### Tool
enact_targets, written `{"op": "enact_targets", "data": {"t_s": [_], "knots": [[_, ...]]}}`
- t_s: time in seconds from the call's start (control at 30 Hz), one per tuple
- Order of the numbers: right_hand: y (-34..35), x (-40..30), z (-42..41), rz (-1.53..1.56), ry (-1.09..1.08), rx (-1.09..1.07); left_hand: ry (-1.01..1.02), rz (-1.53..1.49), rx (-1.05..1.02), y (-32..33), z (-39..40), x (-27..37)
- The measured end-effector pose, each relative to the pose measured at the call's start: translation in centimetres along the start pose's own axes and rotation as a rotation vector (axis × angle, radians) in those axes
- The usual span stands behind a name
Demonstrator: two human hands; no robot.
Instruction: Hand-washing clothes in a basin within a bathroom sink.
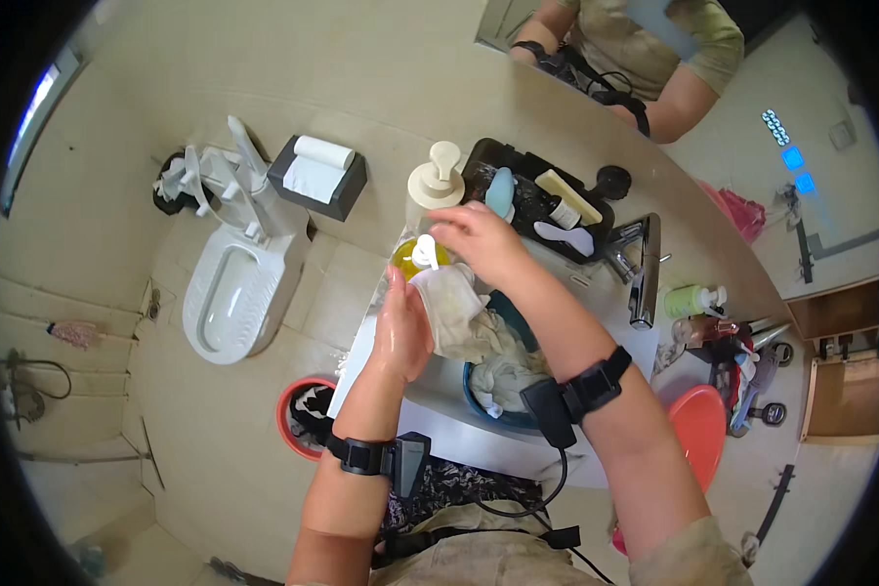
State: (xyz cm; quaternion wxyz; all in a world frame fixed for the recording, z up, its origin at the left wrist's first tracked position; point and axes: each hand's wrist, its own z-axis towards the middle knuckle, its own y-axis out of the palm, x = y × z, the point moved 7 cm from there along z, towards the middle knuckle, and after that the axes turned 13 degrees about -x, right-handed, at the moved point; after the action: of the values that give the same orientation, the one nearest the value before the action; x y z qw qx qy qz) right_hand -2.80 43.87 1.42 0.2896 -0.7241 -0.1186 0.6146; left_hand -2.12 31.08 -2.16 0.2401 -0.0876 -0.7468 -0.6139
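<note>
My left hand (pixel 404 329) is wet and turned palm inward, thumb up. A soaked white cloth (pixel 447 297) lies against it, and its fingers are hidden under the cloth. The nozzle of a pump bottle of yellow liquid (pixel 403 258) points over the cloth's upper end. My right hand (pixel 483 242) hovers beside the pump head with fingers spread, holding nothing; whether it touches the pump is unclear. The cloth trails down to more wet pale fabric (pixel 499 381) in a blue basin (pixel 470 392), which stands in the white sink (pixel 447 388).
Behind my hands stand a large cream pump bottle (pixel 437 183) and a black tray (pixel 487 157) with soap and a brush. A chrome faucet (pixel 641 275) rises at the right. A red bucket (pixel 286 421) with dark clothes sits at lower left, and a squat toilet (pixel 227 308) is farther left.
</note>
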Motion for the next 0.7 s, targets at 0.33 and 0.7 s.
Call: {"op": "enact_targets", "data": {"t_s": [0.33,0.7], "knots": [[3.1,6.5,-11.5,0.659,0.411,-0.488,-0.489,0.426,-0.177,2.5,0.0,-7.3],[0.4,11.9,-20.6,0.483,0.315,0.402,-0.628,0.58,0.157,-7.2,1.0,-18.2]]}}
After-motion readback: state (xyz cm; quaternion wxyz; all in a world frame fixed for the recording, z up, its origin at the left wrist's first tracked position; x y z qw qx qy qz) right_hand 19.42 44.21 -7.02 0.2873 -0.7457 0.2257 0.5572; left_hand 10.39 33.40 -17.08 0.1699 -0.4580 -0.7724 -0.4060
